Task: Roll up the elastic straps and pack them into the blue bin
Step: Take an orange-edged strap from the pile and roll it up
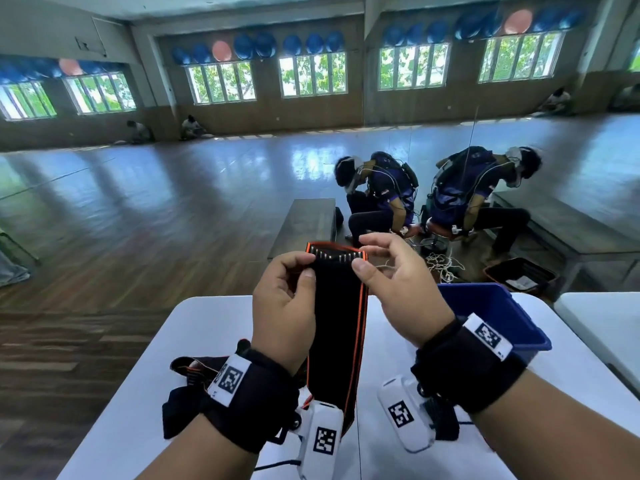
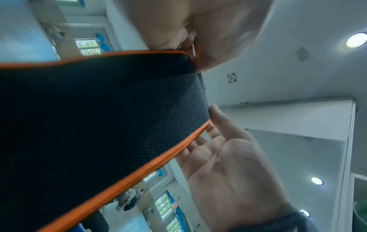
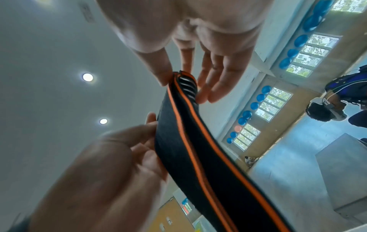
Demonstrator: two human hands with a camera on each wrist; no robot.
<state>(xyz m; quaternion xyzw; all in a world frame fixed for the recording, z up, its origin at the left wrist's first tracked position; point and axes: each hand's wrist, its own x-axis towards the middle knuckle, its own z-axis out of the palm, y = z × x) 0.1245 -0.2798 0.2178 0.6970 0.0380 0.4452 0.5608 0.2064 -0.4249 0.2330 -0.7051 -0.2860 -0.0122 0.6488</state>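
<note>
The head view looks forward and down over the white table's [image 1: 207, 327] near edge toward a mirrored hall; both wrist views sit close, facing up at the ceiling, sharing the orange-edged strap [image 2: 99, 117] end and both hands

Bare white table [image 1: 207, 327] lies open left of the raised hands; the blue bin [image 1: 502, 317] stands at right, and a second strap [image 1: 188, 370] lies at the left wrist.

Black wrist wraps [image 1: 258, 396], white marker-tagged camera modules [image 1: 320, 438].
</note>
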